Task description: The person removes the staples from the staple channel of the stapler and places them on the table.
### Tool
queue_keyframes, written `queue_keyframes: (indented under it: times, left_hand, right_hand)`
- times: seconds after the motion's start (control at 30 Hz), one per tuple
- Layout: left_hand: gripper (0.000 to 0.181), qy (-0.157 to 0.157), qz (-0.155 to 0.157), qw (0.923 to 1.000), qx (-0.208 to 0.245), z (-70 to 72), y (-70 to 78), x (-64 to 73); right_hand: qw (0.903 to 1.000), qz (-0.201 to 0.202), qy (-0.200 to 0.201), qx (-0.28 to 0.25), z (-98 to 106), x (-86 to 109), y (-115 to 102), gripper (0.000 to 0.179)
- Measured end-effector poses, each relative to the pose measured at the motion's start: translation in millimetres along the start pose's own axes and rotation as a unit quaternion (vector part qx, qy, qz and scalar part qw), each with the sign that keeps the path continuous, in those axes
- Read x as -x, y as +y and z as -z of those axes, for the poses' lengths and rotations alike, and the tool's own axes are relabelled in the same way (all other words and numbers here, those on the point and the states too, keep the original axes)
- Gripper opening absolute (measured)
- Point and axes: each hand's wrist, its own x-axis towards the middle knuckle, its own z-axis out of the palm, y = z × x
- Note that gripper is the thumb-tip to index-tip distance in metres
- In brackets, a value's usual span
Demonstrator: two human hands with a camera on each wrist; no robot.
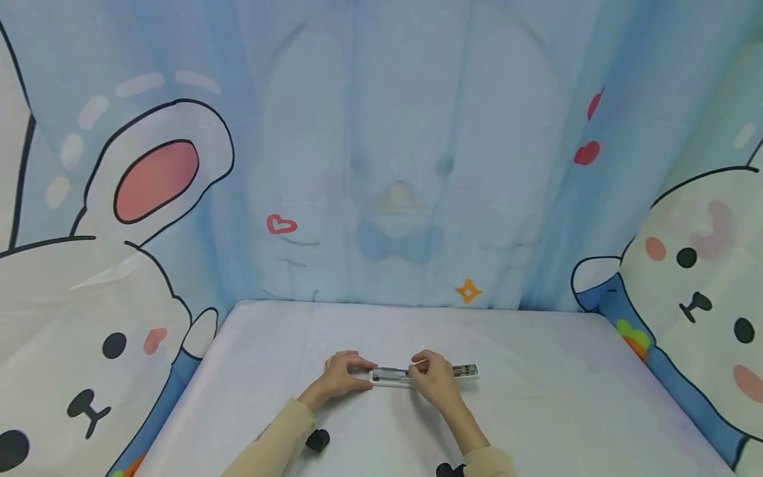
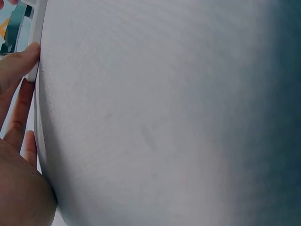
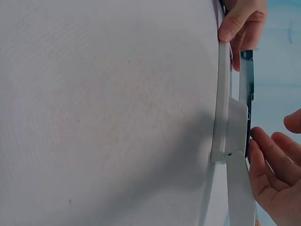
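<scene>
A white stapler (image 1: 387, 383) lies opened out flat on the white table, its staple magazine (image 1: 390, 373) uncovered. The stapler's patterned top arm (image 1: 465, 371) is folded back to the right. My left hand (image 1: 341, 375) pinches the left end of the base, thumb in front and fingers behind; the left wrist view shows this thumb (image 2: 28, 54) on the white edge. Over the hinge side is my right hand (image 1: 434, 379). In the right wrist view its bent fingers (image 3: 270, 153) touch the dark magazine (image 3: 249, 94), with the thumb held apart.
The white cloth-covered table (image 1: 536, 384) reaches back to a blue curtain (image 1: 405, 99) printed with cartoon animals. A small black object (image 1: 318, 440) sits by the left sleeve, and another black object (image 1: 448, 470) shows by the right sleeve.
</scene>
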Motion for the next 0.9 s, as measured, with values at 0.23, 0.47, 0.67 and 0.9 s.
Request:
queue_keyframes:
  times: [0.23,0.47,0.67,0.9]
  left_hand:
    - [0.032,0.007,-0.013,0.9999,0.004,0.3,1.7,3.5]
    - [0.031,0.017,-0.034,0.9993,-0.007,1.3,0.4,2.4]
    - [0.033,0.007,-0.001,0.9999,-0.013,0.3,-2.3,-1.0]
    - [0.031,0.004,-0.007,0.9999,-0.009,1.3,-1.0,-1.5]
  right_hand:
    - [0.9997,-0.001,-0.008,0.022,-5,0.2,-4,0.018]
    - [0.998,0.017,-0.02,0.057,-10,-2.8,-11,0.021]
    - [0.9988,0.011,-0.022,0.042,-17,-3.0,-12,0.023]
    - [0.9993,-0.01,-0.002,0.036,-24,-4.3,-14,0.022]
